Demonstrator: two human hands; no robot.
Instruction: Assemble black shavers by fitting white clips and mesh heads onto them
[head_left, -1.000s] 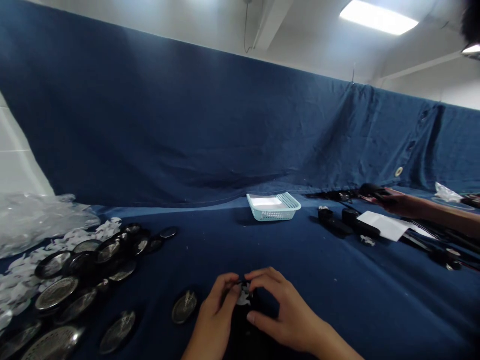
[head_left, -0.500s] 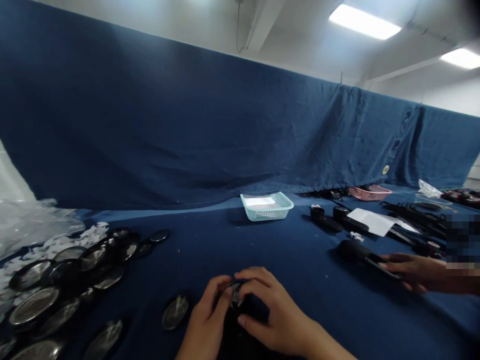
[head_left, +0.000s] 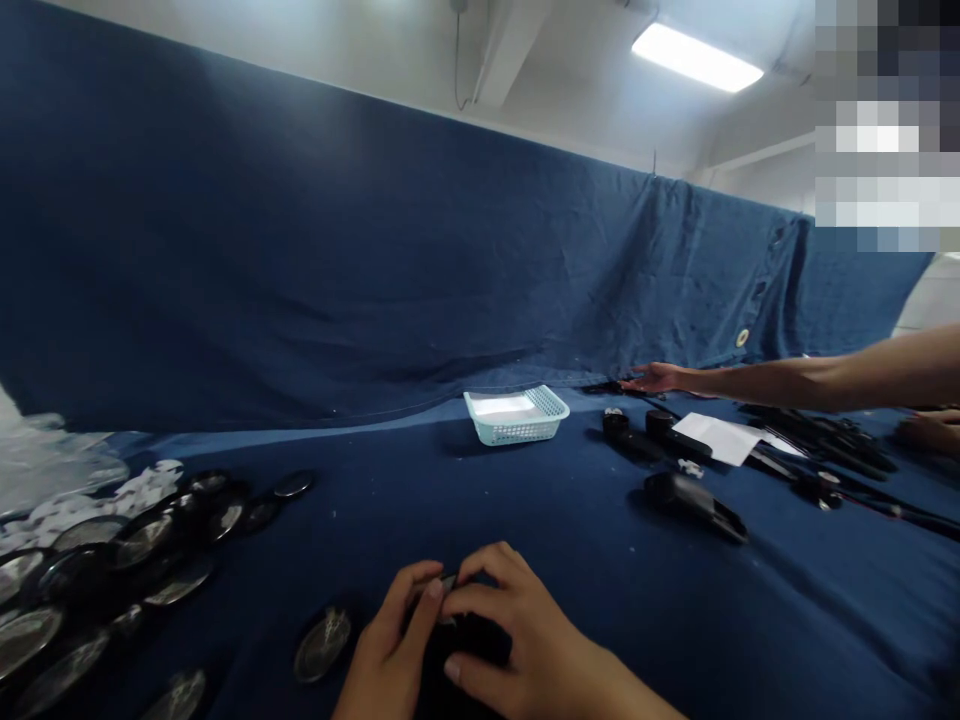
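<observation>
Close to the near edge of the view, my left hand (head_left: 397,630) and my right hand (head_left: 529,630) close round a black object (head_left: 472,640), its kind mostly hidden by the fingers. My right fingers and thumb wrap its right side. At its top, my left thumb and fingertips press a small shiny edge beside the right fingertips. To the left of my left hand lies a dark round disc with a clear, shiny face (head_left: 322,645). Another similar disc (head_left: 180,695) rests nearer the bottom edge.
Several shiny black discs (head_left: 142,540) lie piled at left, beside small white parts (head_left: 105,500) and clear plastic bags (head_left: 56,465). A light blue basket (head_left: 517,432) stands ahead. Black handle-like parts (head_left: 694,507) and paper (head_left: 720,437) lie right, where a co-worker's arm (head_left: 795,383) reaches across.
The co-worker's hand has let go of a black handle-like part, which now lies on the table; an arm reaches toward the back. My hands still hold the black object; the view has turned slightly right.
</observation>
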